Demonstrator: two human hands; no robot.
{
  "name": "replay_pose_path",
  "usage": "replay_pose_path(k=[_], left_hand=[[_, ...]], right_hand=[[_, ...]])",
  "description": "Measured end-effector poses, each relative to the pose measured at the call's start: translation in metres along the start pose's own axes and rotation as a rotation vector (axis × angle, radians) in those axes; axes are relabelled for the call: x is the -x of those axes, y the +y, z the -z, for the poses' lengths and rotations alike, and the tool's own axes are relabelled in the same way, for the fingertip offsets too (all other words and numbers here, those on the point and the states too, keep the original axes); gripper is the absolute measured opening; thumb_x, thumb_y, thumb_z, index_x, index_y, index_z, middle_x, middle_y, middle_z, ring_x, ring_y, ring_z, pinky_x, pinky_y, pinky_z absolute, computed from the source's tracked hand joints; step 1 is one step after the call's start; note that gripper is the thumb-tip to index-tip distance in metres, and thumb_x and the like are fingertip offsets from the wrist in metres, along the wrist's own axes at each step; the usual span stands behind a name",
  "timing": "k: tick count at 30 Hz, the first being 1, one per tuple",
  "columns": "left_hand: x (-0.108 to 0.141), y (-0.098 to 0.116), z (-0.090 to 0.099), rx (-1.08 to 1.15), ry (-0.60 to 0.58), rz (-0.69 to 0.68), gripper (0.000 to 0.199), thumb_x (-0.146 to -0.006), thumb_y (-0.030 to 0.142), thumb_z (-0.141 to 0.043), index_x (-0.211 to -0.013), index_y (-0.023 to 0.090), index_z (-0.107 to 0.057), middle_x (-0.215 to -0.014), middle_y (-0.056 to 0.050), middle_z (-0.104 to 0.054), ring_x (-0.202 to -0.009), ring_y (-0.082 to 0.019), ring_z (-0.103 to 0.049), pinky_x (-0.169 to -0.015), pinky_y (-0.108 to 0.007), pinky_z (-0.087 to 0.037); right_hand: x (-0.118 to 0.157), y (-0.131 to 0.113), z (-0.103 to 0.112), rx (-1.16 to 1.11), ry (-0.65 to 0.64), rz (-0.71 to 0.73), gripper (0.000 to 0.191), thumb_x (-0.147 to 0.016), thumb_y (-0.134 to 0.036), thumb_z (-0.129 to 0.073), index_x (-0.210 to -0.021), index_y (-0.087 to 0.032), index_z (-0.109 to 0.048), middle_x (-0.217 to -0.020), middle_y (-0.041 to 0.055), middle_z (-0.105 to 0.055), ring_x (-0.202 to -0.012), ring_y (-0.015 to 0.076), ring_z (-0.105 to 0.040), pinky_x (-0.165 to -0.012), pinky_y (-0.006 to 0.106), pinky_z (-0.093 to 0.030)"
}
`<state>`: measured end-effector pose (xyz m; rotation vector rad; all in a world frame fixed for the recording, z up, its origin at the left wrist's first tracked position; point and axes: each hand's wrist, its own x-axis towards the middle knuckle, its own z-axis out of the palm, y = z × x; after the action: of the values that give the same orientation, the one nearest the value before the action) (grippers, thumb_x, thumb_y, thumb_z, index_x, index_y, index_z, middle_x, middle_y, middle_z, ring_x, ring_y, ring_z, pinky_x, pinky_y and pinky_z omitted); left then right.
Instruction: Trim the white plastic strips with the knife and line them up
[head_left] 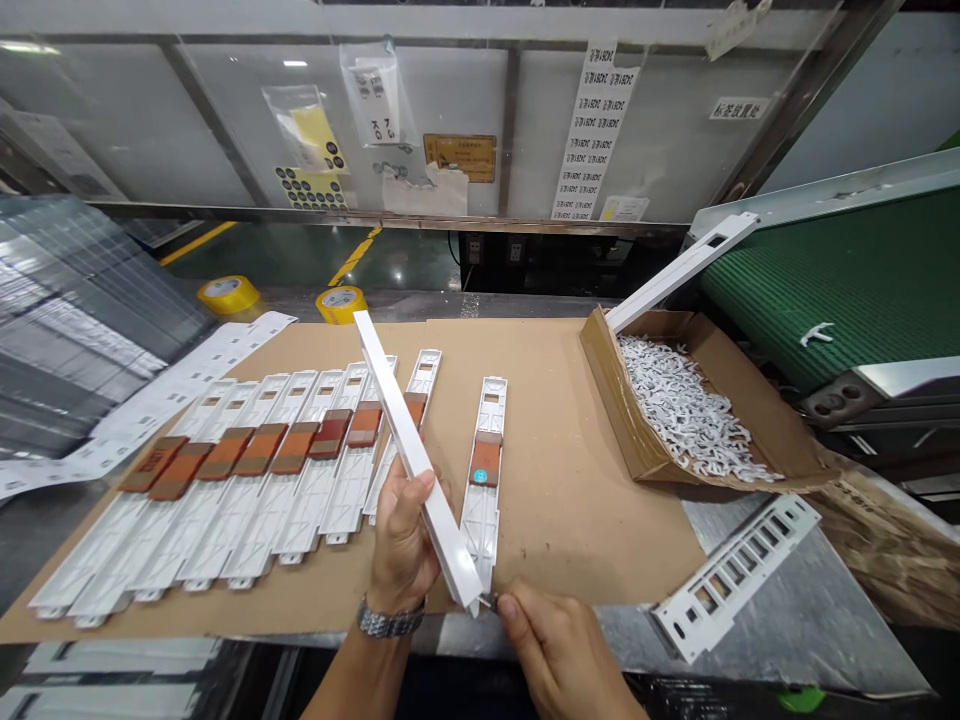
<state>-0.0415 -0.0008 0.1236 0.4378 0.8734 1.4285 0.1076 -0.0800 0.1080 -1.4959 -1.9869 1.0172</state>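
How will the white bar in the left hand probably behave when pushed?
The white bar is probably stiff, as it looks straight beyond the left hand. It may be light, since this hand seems to support it. Its smooth surface might be slippery.

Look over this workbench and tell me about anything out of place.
One small white branching piece lies alone on the green ribbed conveyor belt, looking stray because similar pieces are heaped in the brown open cardboard box nearby. A long white slotted bar also slants up oddly from that box's far corner.
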Motion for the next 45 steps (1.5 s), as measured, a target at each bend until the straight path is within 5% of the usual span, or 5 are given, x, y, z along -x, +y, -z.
replay_pose_path(k=[16,25,38,45], left_hand=[[-0.005,0.0,0.002,-0.003,0.045,-0.022,0.027,-0.069,0.026,-0.068,-0.083,0.022,-0.046,-0.059,0.009,-0.038,-0.045,-0.004,-0.035,-0.039,-0.013,-0.03],[-0.002,-0.001,-0.001,-0.043,0.037,0.0,0.034,-0.068,0.028,-0.069,-0.094,0.023,-0.048,-0.059,0.009,-0.038,-0.044,-0.004,-0.032,-0.039,-0.014,-0.029],[0.0,-0.001,-0.004,-0.063,0.018,0.003,0.041,-0.068,0.029,-0.07,-0.103,0.022,-0.051,-0.055,0.01,-0.035,-0.043,-0.004,-0.029,-0.037,-0.013,-0.027],[-0.001,-0.003,-0.004,-0.077,0.061,-0.027,0.043,-0.068,0.029,-0.071,-0.106,0.023,-0.053,-0.059,0.009,-0.043,-0.047,-0.005,-0.04,-0.04,-0.014,-0.034]], right_hand=[[0.004,0.01,-0.01,-0.071,-0.122,0.019,0.038,-0.096,-0.042,-0.024,-0.066,-0.021,-0.034,-0.059,-0.0034,-0.049,-0.053,0.0096,-0.047,-0.051,0.021,-0.027],[0.003,0.006,-0.003,-0.088,0.03,-0.024,0.037,-0.096,-0.04,-0.027,-0.064,-0.022,-0.032,-0.056,-0.0046,-0.042,-0.05,0.0095,-0.042,-0.05,0.022,-0.026],[0.002,0.006,-0.003,-0.032,-0.011,-0.006,0.038,-0.096,-0.04,-0.025,-0.065,-0.022,-0.037,-0.056,-0.0039,-0.048,-0.05,0.0097,-0.048,-0.05,0.021,-0.026],[0.006,0.011,-0.012,0.037,-0.095,0.037,0.039,-0.096,-0.042,-0.024,-0.066,-0.021,-0.038,-0.06,-0.0025,-0.052,-0.053,0.011,-0.05,-0.051,0.023,-0.026]])
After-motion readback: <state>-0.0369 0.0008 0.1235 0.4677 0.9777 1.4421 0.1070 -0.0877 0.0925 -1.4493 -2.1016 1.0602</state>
